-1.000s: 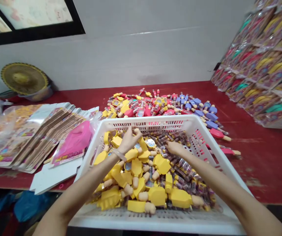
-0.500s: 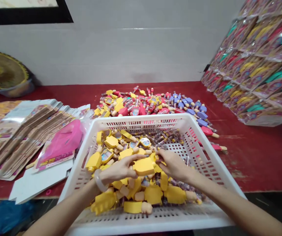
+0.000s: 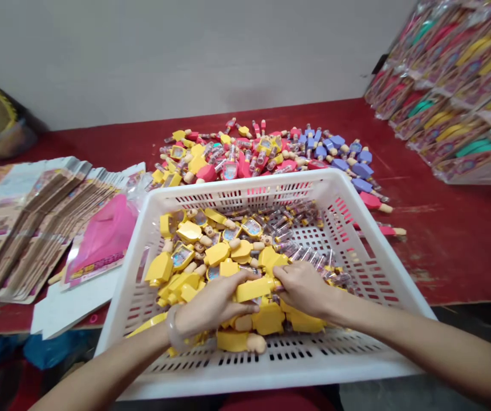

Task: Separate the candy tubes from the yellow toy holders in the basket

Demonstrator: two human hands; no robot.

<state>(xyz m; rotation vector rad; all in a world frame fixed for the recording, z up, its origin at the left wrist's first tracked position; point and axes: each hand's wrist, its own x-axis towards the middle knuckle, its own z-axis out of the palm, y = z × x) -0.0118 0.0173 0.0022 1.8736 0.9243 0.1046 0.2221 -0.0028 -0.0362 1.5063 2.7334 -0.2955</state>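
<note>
Fingers of the left hand (image 3: 213, 305) and right hand (image 3: 303, 288) clamp a yellow toy piece (image 3: 254, 290).
It is held toward the near edge of a white basket (image 3: 245, 191) (yellow pieces (image 3: 189, 231) heaped around it).

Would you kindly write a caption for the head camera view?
Left hand and right hand meet on a yellow toy piece in a white plastic basket.

Left forearm (image 3: 108, 359) and right forearm (image 3: 416, 337) extended inward; left hand (image 3: 213, 305) and right hand (image 3: 303, 290) palm-down, fingers curved, nearly meeting at midline.
</note>
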